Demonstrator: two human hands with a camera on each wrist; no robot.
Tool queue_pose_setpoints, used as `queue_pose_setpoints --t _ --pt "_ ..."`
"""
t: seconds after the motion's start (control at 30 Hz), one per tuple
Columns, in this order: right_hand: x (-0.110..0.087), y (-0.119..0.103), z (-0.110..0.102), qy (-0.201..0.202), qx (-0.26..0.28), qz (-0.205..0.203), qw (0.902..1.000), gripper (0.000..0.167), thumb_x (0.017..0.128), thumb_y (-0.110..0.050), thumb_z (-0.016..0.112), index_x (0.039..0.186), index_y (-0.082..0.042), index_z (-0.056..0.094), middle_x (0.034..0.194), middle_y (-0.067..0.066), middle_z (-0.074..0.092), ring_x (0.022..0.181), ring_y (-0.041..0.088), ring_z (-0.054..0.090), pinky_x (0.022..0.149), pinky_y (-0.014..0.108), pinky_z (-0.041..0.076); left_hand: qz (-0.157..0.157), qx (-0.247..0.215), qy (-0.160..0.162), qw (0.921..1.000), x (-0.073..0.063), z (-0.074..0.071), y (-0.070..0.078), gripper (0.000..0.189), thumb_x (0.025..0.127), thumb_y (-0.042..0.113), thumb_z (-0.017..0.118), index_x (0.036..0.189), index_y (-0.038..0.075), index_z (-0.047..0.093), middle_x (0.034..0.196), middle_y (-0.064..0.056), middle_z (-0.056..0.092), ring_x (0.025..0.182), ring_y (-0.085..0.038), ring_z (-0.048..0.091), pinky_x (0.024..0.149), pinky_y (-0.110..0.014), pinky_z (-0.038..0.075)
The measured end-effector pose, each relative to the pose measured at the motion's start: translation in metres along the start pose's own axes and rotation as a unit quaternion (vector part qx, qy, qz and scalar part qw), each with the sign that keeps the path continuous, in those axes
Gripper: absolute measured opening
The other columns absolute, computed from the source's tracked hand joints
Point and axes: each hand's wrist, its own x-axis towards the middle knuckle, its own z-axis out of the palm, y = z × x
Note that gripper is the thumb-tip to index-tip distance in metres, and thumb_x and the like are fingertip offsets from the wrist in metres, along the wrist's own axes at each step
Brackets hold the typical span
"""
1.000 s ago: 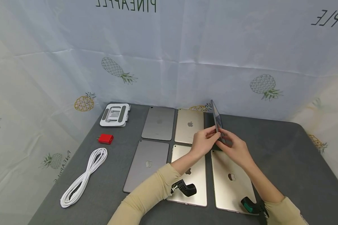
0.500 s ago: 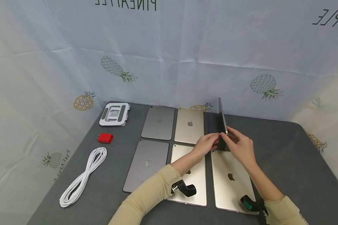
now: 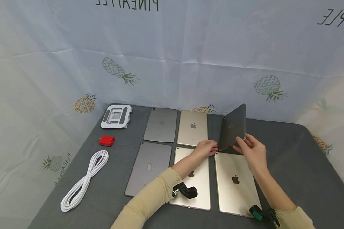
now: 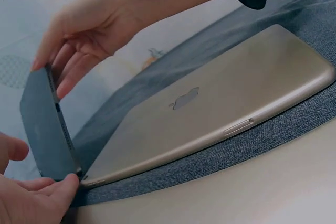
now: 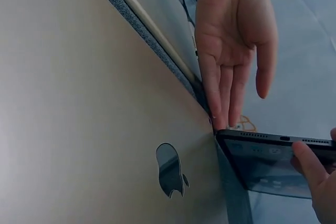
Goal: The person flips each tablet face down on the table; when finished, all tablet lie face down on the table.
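A dark grey tablet (image 3: 234, 124) is tilted up on its left side, its back facing left and its screen seen lit in the right wrist view. My right hand (image 3: 253, 152) pinches the near edge by its raised corner, thumb on the back and fingers under the screen side. Low at the opposite corner is my left hand (image 3: 204, 150); its fingers (image 5: 227, 93) are straight, tips right at that corner, with the thumb held away. Just in front lies a gold tablet (image 3: 237, 184), back up. Another gold tablet (image 3: 202, 197) lies partly hidden under my left forearm.
Left of these lie two grey tablets (image 3: 161, 124) (image 3: 149, 168) and a gold tablet (image 3: 192, 127), all back up. Farther left are a white folding stand (image 3: 116, 117), a red charger plug (image 3: 106, 141) and a bundled white cable (image 3: 86, 181). A pineapple-print cloth (image 3: 172, 54) hangs behind the table.
The dark tablet has gone from nearly upright to leaning over to the right, its back now showing. My right hand moved right with it; my left hand dropped lower, to its bottom corner.
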Motion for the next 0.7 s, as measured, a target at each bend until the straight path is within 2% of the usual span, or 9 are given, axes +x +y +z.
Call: queue_pose_setpoints --t 0.17,0.23,0.3,0.37,0.4,0.47,0.5,0.53,0.7 --pt "-0.003 0.006 -0.008 -0.005 0.079 0.022 0.9966 0.051 0.095 -0.015 0.065 0.138 0.005 0.047 0.105 0.000 0.066 0.089 0.004 0.068 0.077 0.028 0.055 0.007 0.023 -0.001 0.9997 -0.003 -0.004 0.003 0.040 0.100 0.012 0.050 0.132 -0.012 0.051 0.122 -0.015 0.059 0.111 -0.023 0.060 0.094 -0.028 0.049" --pt "-0.004 0.010 -0.010 -0.003 0.096 0.032 0.9948 0.029 0.096 -0.013 0.063 0.117 0.004 0.056 0.081 -0.006 0.059 0.072 0.003 0.066 0.078 0.030 0.055 0.010 0.035 -0.001 0.9993 -0.004 -0.005 0.003 0.040 0.100 0.013 0.051 0.132 -0.011 0.051 0.121 -0.014 0.059 0.109 -0.021 0.060 0.094 -0.027 0.050" --pt "-0.004 0.013 -0.013 0.000 0.110 0.047 0.9928 0.020 0.096 -0.013 0.062 0.092 0.001 0.049 0.065 -0.003 0.040 0.056 0.002 0.054 0.080 0.032 0.054 0.012 0.044 0.000 0.9990 -0.004 -0.006 0.004 0.040 0.099 0.013 0.052 0.132 -0.010 0.052 0.120 -0.015 0.060 0.108 -0.020 0.060 0.093 -0.026 0.050" --pt "-0.005 0.016 -0.016 -0.015 0.129 0.066 0.9893 0.017 0.098 -0.013 0.058 0.105 0.000 0.051 0.081 0.010 0.053 0.070 0.004 0.061 0.087 0.033 0.052 0.016 0.054 0.002 0.9984 -0.004 -0.007 0.003 0.040 0.099 0.013 0.053 0.132 -0.010 0.052 0.119 -0.015 0.061 0.108 -0.021 0.060 0.093 -0.026 0.050" --pt "-0.005 0.017 -0.018 -0.022 0.139 0.076 0.9871 0.024 0.099 -0.014 0.057 0.116 0.002 0.050 0.101 0.017 0.058 0.076 0.002 0.061 0.089 0.033 0.051 0.017 0.059 0.003 0.9981 -0.004 -0.007 0.003 0.040 0.099 0.013 0.053 0.132 -0.010 0.053 0.119 -0.015 0.061 0.109 -0.021 0.060 0.093 -0.026 0.050" --pt "-0.005 0.018 -0.021 -0.040 0.159 0.093 0.9820 0.062 0.101 -0.014 0.054 0.152 0.002 0.022 0.151 0.026 0.029 0.102 -0.001 0.060 0.091 0.031 0.050 0.017 0.058 0.007 0.9981 -0.003 -0.007 0.003 0.040 0.099 0.013 0.054 0.131 -0.010 0.053 0.120 -0.015 0.061 0.110 -0.022 0.060 0.092 -0.026 0.051" --pt "-0.005 0.018 -0.023 -0.051 0.166 0.100 0.9797 0.074 0.102 -0.014 0.052 0.155 0.000 0.003 0.160 0.023 0.005 0.109 0.000 0.057 0.093 0.030 0.050 0.014 0.052 0.008 0.9985 -0.002 -0.007 0.002 0.040 0.099 0.012 0.054 0.131 -0.010 0.053 0.121 -0.016 0.060 0.110 -0.022 0.059 0.092 -0.027 0.051" --pt "-0.006 0.019 -0.024 -0.062 0.174 0.105 0.9772 0.080 0.102 -0.014 0.051 0.152 -0.001 -0.011 0.159 0.018 -0.013 0.115 0.002 0.055 0.093 0.029 0.049 0.012 0.048 0.007 0.9988 -0.002 -0.007 0.002 0.040 0.099 0.012 0.054 0.132 -0.010 0.052 0.122 -0.016 0.059 0.111 -0.023 0.059 0.091 -0.027 0.051" --pt "-0.004 0.022 -0.026 -0.073 0.187 0.126 0.9716 0.080 0.103 -0.013 0.050 0.152 -0.003 -0.012 0.159 0.017 -0.011 0.088 0.001 0.061 0.092 0.027 0.050 0.003 0.001 0.007 1.0000 0.001 -0.007 0.000 0.043 0.096 0.004 0.057 0.135 -0.012 0.048 0.125 -0.020 0.058 0.111 -0.027 0.062 0.087 -0.026 0.053"
